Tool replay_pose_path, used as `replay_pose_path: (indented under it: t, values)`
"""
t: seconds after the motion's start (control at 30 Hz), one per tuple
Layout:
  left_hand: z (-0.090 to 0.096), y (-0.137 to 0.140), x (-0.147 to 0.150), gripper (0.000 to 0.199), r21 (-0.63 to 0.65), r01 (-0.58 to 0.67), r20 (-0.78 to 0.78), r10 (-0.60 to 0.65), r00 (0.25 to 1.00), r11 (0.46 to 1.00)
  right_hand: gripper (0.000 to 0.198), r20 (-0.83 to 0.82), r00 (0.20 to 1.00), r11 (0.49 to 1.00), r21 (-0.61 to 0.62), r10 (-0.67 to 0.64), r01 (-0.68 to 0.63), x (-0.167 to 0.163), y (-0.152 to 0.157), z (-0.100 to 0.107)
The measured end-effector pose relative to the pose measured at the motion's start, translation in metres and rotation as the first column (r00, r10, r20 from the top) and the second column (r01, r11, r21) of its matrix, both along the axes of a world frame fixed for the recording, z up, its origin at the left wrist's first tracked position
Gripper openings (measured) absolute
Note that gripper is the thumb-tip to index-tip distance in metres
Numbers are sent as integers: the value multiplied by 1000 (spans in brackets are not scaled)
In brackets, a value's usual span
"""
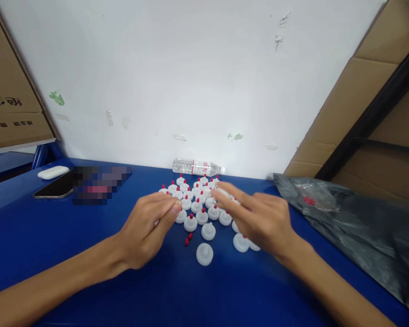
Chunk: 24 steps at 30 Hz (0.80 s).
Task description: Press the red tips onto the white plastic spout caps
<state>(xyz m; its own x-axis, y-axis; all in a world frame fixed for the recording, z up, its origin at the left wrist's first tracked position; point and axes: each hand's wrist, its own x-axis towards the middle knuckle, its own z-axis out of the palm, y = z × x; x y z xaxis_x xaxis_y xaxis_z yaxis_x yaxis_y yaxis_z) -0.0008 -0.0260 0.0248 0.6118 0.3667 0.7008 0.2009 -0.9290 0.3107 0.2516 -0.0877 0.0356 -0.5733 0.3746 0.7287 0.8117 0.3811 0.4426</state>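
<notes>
A close group of white round caps with small red tips (pixel 197 206) stands on the blue table. My left hand (pixel 148 227) is at the group's left edge, fingers stretched out side by side and the thumb along them. A small whitish spot shows by its thumb; I cannot tell what it is. On the right, my right hand (pixel 259 220) reaches over the caps with its fingers extended, hiding some of them. Nearer to me lie a white cap without a red tip (pixel 205 254) and another such cap (pixel 208 231). Two loose red tips (pixel 188 239) rest beside them.
A clear plastic bottle (pixel 199 167) lies along the white wall behind the caps. At left are a phone (pixel 54 186), a white rounded case (pixel 53 172) and a blurred-out item. Grey plastic sheeting (pixel 354 240) covers the table's right side, with a clear bag (pixel 315 197) on it.
</notes>
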Motion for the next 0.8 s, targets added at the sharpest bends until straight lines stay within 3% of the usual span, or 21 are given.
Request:
replay_pose_path:
  t: [0.07, 0.2, 0.3, 0.43, 0.63, 0.8]
  values:
    - [3, 3, -3, 37, 104, -24, -11, 25, 1000, 994, 28, -95, 994, 998, -34, -51, 48, 10, 4, 1]
    - [5, 3, -1, 27, 232, 27, -117, 1, 993, 972, 23, -175, 985, 987, -157, 1, -29, 10, 8, -1]
    - [2, 0, 3, 16, 199, 109, -200, -69, 977, 974, 20, -182, 983, 975, -215, 19, -59, 1, 6, -2]
    - [-3, 1, 4, 9, 165, 81, -290, -30, 957, 983, 12, -221, 974, 960, -258, 50, -108, -2, 5, -2]
    - [-4, 5, 3, 16, 146, 97, -362, -38, 931, 985, 14, -138, 989, 850, -514, 49, -114, 5, 4, 2]
    - [-5, 3, 4, 19, 119, 116, -432, -53, 900, 986, 15, -145, 989, 809, -581, 7, -91, 5, 2, 7]
